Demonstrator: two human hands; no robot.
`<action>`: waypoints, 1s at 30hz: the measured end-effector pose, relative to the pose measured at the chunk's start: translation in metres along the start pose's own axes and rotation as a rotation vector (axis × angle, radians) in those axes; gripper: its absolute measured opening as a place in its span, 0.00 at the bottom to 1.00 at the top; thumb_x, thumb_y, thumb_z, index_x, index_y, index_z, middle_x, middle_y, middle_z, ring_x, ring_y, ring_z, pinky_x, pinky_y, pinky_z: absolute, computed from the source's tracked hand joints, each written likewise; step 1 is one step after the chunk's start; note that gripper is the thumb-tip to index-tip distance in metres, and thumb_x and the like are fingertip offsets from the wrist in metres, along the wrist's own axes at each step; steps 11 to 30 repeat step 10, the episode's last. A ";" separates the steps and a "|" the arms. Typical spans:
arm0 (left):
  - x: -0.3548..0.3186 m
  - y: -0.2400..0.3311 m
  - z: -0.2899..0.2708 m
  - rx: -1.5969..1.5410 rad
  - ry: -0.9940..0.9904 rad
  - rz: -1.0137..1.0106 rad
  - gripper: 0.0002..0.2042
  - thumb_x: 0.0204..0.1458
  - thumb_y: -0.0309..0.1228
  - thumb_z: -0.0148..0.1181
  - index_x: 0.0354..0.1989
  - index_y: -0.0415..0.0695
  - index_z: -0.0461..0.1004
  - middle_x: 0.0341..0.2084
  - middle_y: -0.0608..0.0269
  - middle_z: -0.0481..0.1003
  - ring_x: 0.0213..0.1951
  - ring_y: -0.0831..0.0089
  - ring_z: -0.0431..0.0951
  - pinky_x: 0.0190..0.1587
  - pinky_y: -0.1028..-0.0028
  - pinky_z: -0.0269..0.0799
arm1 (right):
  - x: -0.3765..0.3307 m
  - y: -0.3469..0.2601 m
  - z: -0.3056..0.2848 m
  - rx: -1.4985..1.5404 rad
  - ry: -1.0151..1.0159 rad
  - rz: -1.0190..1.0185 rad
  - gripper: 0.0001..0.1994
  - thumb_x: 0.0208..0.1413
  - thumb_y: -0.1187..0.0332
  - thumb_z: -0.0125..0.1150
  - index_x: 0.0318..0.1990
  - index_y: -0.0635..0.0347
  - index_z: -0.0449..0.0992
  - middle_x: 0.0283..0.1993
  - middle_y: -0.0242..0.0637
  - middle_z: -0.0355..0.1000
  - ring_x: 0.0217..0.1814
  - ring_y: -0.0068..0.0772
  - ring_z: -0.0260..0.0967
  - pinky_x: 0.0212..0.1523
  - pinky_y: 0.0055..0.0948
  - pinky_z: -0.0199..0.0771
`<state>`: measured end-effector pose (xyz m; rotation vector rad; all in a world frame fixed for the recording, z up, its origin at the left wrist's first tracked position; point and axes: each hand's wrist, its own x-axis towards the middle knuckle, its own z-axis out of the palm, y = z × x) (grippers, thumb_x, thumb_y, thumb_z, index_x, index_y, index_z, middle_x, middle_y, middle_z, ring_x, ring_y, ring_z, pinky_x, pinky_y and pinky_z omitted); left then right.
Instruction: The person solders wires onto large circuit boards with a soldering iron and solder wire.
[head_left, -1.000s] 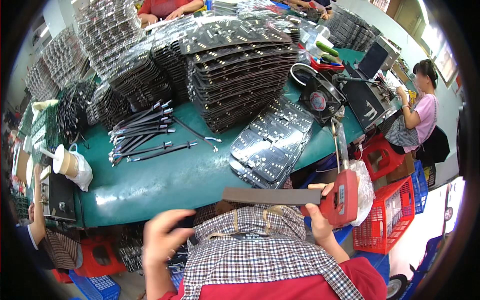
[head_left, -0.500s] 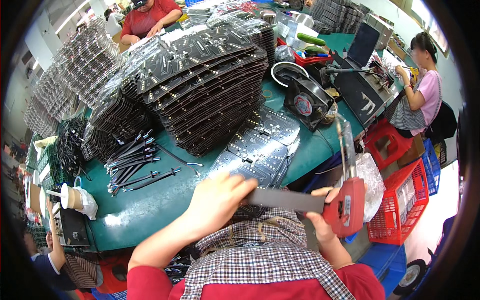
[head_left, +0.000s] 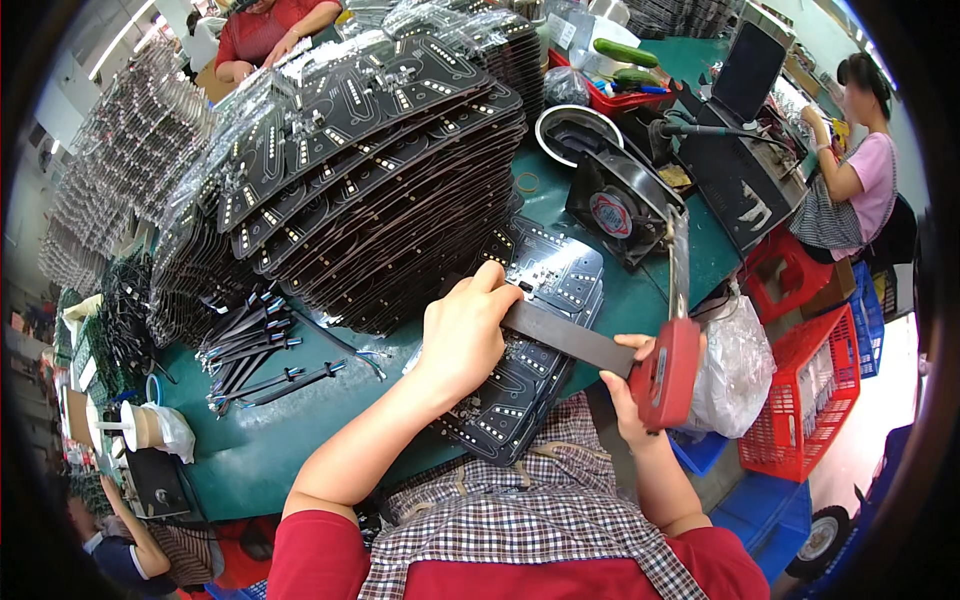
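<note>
My left hand (head_left: 462,335) is closed on one end of a flat dark grey strip (head_left: 568,338), above a low pile of black circuit boards (head_left: 505,405). The strip slants down to the fingers of my right hand (head_left: 632,400). That hand is closed round a red-handled tool (head_left: 668,375) whose long metal frame, shaped like a hacksaw's, points away from me. The tool's exact kind is unclear. Whether the strip is fixed to the tool or pinched beside it, I cannot tell.
A tall stack of black circuit boards (head_left: 380,200) leans behind my left hand. Cable leads (head_left: 250,350) lie to its left. A black fan (head_left: 612,212) stands on the green table (head_left: 300,455) at right. Red crates (head_left: 800,400) stand beyond the edge. Other people work nearby.
Both hands have moved away from my body, carrying the strip and the red-handled tool. My left hand is now over the board pile, and more of its near end shows.
</note>
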<state>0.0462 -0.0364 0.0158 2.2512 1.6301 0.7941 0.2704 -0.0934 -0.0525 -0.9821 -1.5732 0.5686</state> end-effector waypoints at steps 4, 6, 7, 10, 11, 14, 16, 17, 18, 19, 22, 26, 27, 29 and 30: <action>-0.009 -0.002 -0.012 0.043 -0.028 -0.086 0.16 0.37 0.16 0.52 0.36 0.44 0.75 0.36 0.63 0.70 0.37 0.62 0.75 0.32 0.65 0.71 | 0.001 -0.003 0.007 -0.275 -0.070 -0.236 0.53 0.44 0.79 0.66 0.66 0.47 0.27 0.41 0.40 0.62 0.46 0.42 0.69 0.47 0.40 0.65; -0.019 0.000 -0.017 -0.001 0.062 -0.013 0.18 0.38 0.18 0.53 0.41 0.44 0.73 0.37 0.61 0.70 0.36 0.62 0.75 0.34 0.65 0.72 | 0.000 -0.004 0.011 -0.252 -0.024 -0.256 0.51 0.46 0.79 0.64 0.66 0.46 0.28 0.43 0.42 0.62 0.47 0.45 0.67 0.47 0.39 0.63; -0.029 0.001 -0.022 0.039 0.064 0.046 0.20 0.39 0.19 0.53 0.45 0.45 0.71 0.37 0.59 0.70 0.36 0.62 0.75 0.34 0.66 0.73 | -0.004 -0.003 0.012 -0.226 0.015 -0.227 0.50 0.46 0.80 0.63 0.67 0.46 0.28 0.43 0.43 0.62 0.48 0.46 0.67 0.48 0.41 0.63; -0.072 -0.013 -0.042 0.077 0.037 -0.034 0.21 0.39 0.21 0.56 0.46 0.47 0.71 0.42 0.59 0.70 0.43 0.62 0.74 0.39 0.67 0.72 | -0.024 0.008 0.008 -0.162 0.007 0.005 0.49 0.48 0.82 0.58 0.67 0.43 0.27 0.50 0.43 0.58 0.55 0.48 0.61 0.57 0.53 0.60; -0.072 -0.013 -0.042 0.077 0.037 -0.034 0.21 0.39 0.21 0.56 0.46 0.47 0.71 0.42 0.59 0.70 0.43 0.62 0.74 0.39 0.67 0.72 | -0.024 0.008 0.008 -0.162 0.007 0.005 0.49 0.48 0.82 0.58 0.67 0.43 0.27 0.50 0.43 0.58 0.55 0.48 0.61 0.57 0.53 0.60; -0.072 -0.013 -0.042 0.077 0.037 -0.034 0.21 0.39 0.21 0.56 0.46 0.47 0.71 0.42 0.59 0.70 0.43 0.62 0.74 0.39 0.67 0.72 | -0.024 0.008 0.008 -0.162 0.007 0.005 0.49 0.48 0.82 0.58 0.67 0.43 0.27 0.50 0.43 0.58 0.55 0.48 0.61 0.57 0.53 0.60; -0.072 -0.013 -0.042 0.077 0.037 -0.034 0.21 0.39 0.21 0.56 0.46 0.47 0.71 0.42 0.59 0.70 0.43 0.62 0.74 0.39 0.67 0.72 | -0.024 0.008 0.008 -0.162 0.007 0.005 0.49 0.48 0.82 0.58 0.67 0.43 0.27 0.50 0.43 0.58 0.55 0.48 0.61 0.57 0.53 0.60; -0.072 -0.013 -0.042 0.077 0.037 -0.034 0.21 0.39 0.21 0.56 0.46 0.47 0.71 0.42 0.59 0.70 0.43 0.62 0.74 0.39 0.67 0.72 | -0.024 0.008 0.008 -0.162 0.007 0.005 0.49 0.48 0.82 0.58 0.67 0.43 0.27 0.50 0.43 0.58 0.55 0.48 0.61 0.57 0.53 0.60; -0.072 -0.013 -0.042 0.077 0.037 -0.034 0.21 0.39 0.21 0.56 0.46 0.47 0.71 0.42 0.59 0.70 0.43 0.62 0.74 0.39 0.67 0.72 | -0.024 0.008 0.008 -0.162 0.007 0.005 0.49 0.48 0.82 0.58 0.67 0.43 0.27 0.50 0.43 0.58 0.55 0.48 0.61 0.57 0.53 0.60; -0.072 -0.013 -0.042 0.077 0.037 -0.034 0.21 0.39 0.21 0.56 0.46 0.47 0.71 0.42 0.59 0.70 0.43 0.62 0.74 0.39 0.67 0.72 | -0.024 0.008 0.008 -0.162 0.007 0.005 0.49 0.48 0.82 0.58 0.67 0.43 0.27 0.50 0.43 0.58 0.55 0.48 0.61 0.57 0.53 0.60; -0.072 -0.013 -0.042 0.077 0.037 -0.034 0.21 0.39 0.21 0.56 0.46 0.47 0.71 0.42 0.59 0.70 0.43 0.62 0.74 0.39 0.67 0.72 | -0.024 0.008 0.008 -0.162 0.007 0.005 0.49 0.48 0.82 0.58 0.67 0.43 0.27 0.50 0.43 0.58 0.55 0.48 0.61 0.57 0.53 0.60; -0.072 -0.013 -0.042 0.077 0.037 -0.034 0.21 0.39 0.21 0.56 0.46 0.47 0.71 0.42 0.59 0.70 0.43 0.62 0.74 0.39 0.67 0.72 | -0.024 0.008 0.008 -0.162 0.007 0.005 0.49 0.48 0.82 0.58 0.67 0.43 0.27 0.50 0.43 0.58 0.55 0.48 0.61 0.57 0.53 0.60; -0.072 -0.013 -0.042 0.077 0.037 -0.034 0.21 0.39 0.21 0.56 0.46 0.47 0.71 0.42 0.59 0.70 0.43 0.62 0.74 0.39 0.67 0.72 | -0.024 0.008 0.008 -0.162 0.007 0.005 0.49 0.48 0.82 0.58 0.67 0.43 0.27 0.50 0.43 0.58 0.55 0.48 0.61 0.57 0.53 0.60; -0.072 -0.013 -0.042 0.077 0.037 -0.034 0.21 0.39 0.21 0.56 0.46 0.47 0.71 0.42 0.59 0.70 0.43 0.62 0.74 0.39 0.67 0.72 | -0.024 0.008 0.008 -0.162 0.007 0.005 0.49 0.48 0.82 0.58 0.67 0.43 0.27 0.50 0.43 0.58 0.55 0.48 0.61 0.57 0.53 0.60; -0.072 -0.013 -0.042 0.077 0.037 -0.034 0.21 0.39 0.21 0.56 0.46 0.47 0.71 0.42 0.59 0.70 0.43 0.62 0.74 0.39 0.67 0.72 | -0.024 0.008 0.008 -0.162 0.007 0.005 0.49 0.48 0.82 0.58 0.67 0.43 0.27 0.50 0.43 0.58 0.55 0.48 0.61 0.57 0.53 0.60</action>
